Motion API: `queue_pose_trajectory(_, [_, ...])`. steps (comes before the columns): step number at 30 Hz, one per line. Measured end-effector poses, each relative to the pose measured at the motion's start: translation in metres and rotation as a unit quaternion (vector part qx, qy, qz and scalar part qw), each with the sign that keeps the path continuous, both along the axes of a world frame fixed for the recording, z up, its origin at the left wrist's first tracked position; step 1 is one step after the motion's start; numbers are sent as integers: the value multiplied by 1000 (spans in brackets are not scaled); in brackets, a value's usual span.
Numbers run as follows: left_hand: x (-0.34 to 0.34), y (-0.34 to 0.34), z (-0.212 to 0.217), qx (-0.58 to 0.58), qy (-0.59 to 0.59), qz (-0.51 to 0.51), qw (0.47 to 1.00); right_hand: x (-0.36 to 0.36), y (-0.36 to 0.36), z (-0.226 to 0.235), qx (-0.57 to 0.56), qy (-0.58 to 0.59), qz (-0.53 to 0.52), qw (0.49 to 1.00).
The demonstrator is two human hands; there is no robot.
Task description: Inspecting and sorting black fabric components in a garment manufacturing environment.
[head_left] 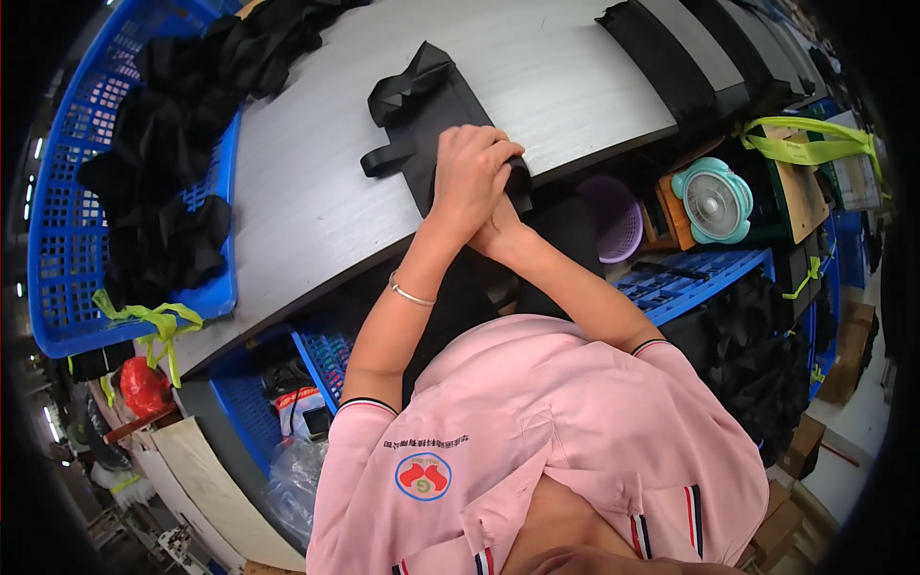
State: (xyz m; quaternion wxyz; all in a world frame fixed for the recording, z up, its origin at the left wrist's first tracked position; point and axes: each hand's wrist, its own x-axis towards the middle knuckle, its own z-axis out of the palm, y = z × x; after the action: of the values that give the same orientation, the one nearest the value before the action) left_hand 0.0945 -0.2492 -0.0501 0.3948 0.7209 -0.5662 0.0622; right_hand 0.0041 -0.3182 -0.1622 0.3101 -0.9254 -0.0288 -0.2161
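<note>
A black fabric piece (444, 115) with a strap loop on its left side and a bunched upper end lies on the grey table near its front edge. My left hand (470, 177) is closed over the near right part of this piece, its fingers curled together. Just below and partly behind it, my right hand (496, 230) meets the same end of the fabric. The left hand covers most of the right one's fingers, so their grip is hidden.
On the left a blue plastic basket (230, 259) holds heaped black fabric pieces (163, 182). Stacks of black fabric (666, 62) lie at the table's far right. Below the right edge are a turquoise fan (717, 201), a purple bin (613, 220) and another blue basket (700, 286).
</note>
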Motion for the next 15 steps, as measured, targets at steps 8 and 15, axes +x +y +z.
queue_pose_trajectory(8, [-29,51,1,-13,129,-24,991,-4,-12,-9,-80,-163,97,979])
queue_pose_trajectory(15, [0,95,-21,-177,577,194,773,-44,22,29,11,124,-83,989])
